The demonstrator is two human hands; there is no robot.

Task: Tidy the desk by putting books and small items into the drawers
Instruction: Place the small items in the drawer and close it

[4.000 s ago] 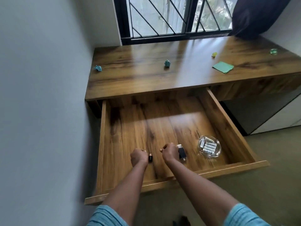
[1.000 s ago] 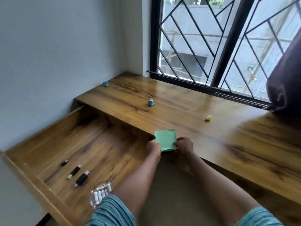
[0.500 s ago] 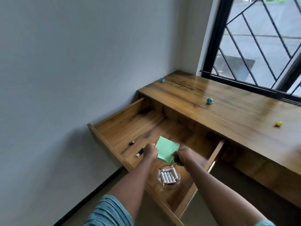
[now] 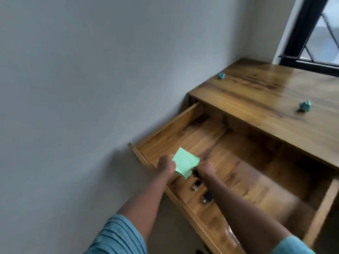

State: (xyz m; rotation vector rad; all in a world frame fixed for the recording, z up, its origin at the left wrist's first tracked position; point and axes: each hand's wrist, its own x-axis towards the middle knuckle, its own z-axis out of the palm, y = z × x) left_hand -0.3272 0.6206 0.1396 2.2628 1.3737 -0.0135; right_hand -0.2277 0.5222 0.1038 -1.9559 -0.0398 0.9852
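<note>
Moved from the desk, the green pad is now held low over the open drawer, pinched at opposite edges by the left hand and right hand, probably to be laid flat.

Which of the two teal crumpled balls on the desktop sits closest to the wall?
The far ball, near the left edge of the desk, close to the grey wall. The other ball lies further right, out on the open desktop.
</note>
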